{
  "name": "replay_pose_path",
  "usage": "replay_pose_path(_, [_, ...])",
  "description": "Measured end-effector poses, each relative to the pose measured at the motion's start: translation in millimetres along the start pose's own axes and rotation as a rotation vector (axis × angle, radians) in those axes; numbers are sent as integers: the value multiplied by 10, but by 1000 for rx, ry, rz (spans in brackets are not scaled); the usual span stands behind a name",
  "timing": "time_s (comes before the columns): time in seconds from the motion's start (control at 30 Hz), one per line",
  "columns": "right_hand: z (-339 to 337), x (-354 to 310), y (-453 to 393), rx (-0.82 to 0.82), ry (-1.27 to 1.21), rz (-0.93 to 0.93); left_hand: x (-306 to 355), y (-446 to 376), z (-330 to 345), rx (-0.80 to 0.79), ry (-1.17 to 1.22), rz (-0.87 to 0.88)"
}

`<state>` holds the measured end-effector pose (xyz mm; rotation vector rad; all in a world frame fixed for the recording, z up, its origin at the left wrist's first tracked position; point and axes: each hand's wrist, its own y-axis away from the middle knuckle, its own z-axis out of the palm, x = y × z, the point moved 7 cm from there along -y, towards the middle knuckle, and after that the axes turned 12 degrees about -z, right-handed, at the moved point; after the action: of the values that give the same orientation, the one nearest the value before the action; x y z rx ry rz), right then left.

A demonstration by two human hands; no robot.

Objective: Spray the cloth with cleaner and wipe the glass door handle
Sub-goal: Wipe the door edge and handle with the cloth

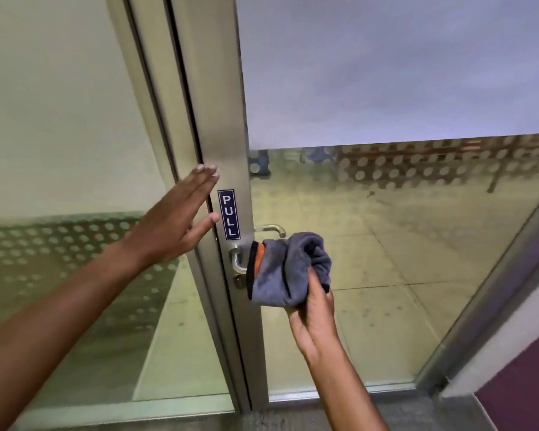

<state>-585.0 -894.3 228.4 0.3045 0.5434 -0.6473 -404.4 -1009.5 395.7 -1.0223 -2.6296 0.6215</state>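
A grey cloth with an orange and black edge is bunched over the metal lever handle of the glass door. My right hand grips the cloth from below and holds it around the handle. The handle's base and curved neck show at the left of the cloth; its lever end is hidden. A second handle shows through the glass on the far side. My left hand is flat, fingers apart, against the metal door frame beside a blue PULL sign. No spray bottle is in view.
The door's glass pane is frosted above and clear below, with a tiled floor beyond. A fixed glass panel stands at the left. A wall and metal jamb rise at the right. A floor mat lies at the threshold.
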Motion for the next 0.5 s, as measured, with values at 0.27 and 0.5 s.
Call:
replay_pose_path(0.27, [17, 31, 424, -216, -129, 325, 448, 874, 435, -93, 313, -264])
replay_pose_path(0.5, [-83, 155, 1142, -370, 5, 420, 493, 1792, 692, -122, 633, -541])
